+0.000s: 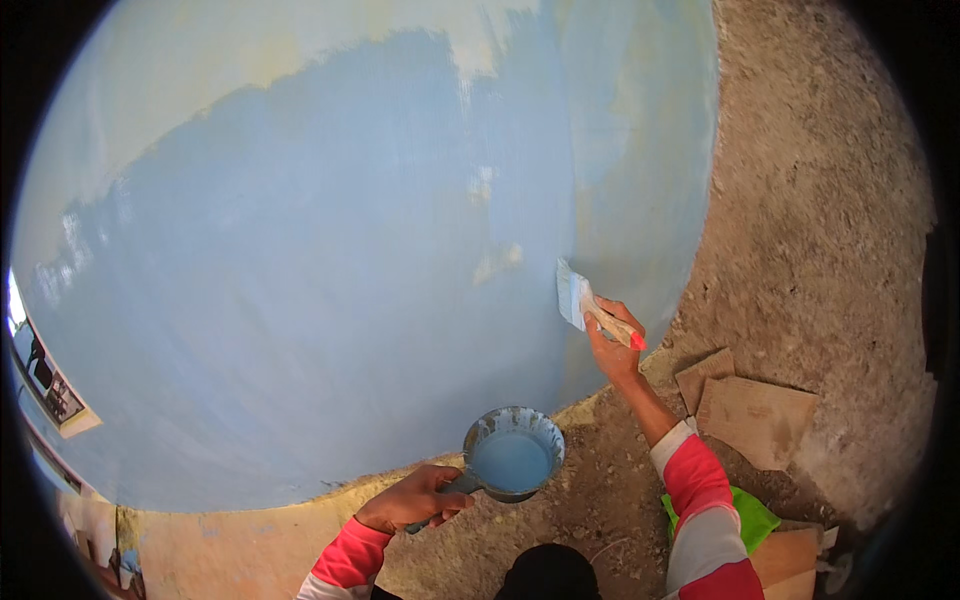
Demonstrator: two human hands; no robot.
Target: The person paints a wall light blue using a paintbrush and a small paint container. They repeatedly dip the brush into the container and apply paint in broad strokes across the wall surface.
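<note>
In my right hand [616,341] is a flat paintbrush [600,315] with a worn wooden handle, red at its end. Pale blue paint coats its bristles, which are at the wall [337,262], by a vertical line where two shades of blue meet. My left hand [416,496] grips the handle of a dark dipper [555,480], held low in front of the wall's bottom edge. Light blue paint [513,460] lies in the dipper, and smears cover its inner side. Fresher blue spreads over much of the wall, with paler, yellowish patches above and a few light spots near the brush.
Cardboard pieces [757,420] lie on the rough dirt ground [817,225] to the right. Near my right sleeve are a bright green bag or cloth [754,517] and a cardboard box [786,562]. An opening [56,390] cuts the wall at far left.
</note>
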